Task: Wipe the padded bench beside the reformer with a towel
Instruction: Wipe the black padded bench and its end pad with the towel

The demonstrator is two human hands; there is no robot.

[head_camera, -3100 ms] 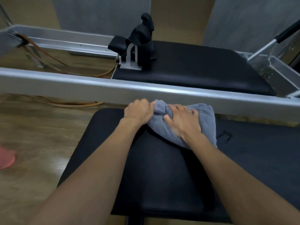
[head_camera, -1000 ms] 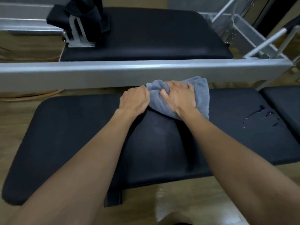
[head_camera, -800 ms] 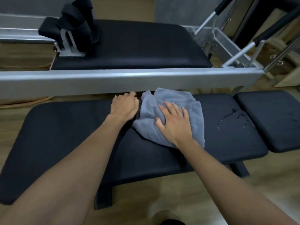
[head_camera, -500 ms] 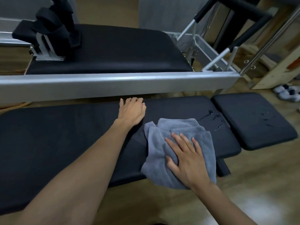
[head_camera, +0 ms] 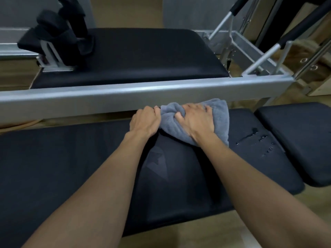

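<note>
Your right hand (head_camera: pixel 196 121) bunches the grey towel (head_camera: pixel 219 120) at the bench's (head_camera: pixel 71 158) far edge, left hand (head_camera: pixel 144 122) curled touching it, droplets (head_camera: pixel 258 139) to the right.

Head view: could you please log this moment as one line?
right hand: gripping towel at bench far edge | left hand: beside towel, on bench | droplets: unwiped, right of towel
</note>
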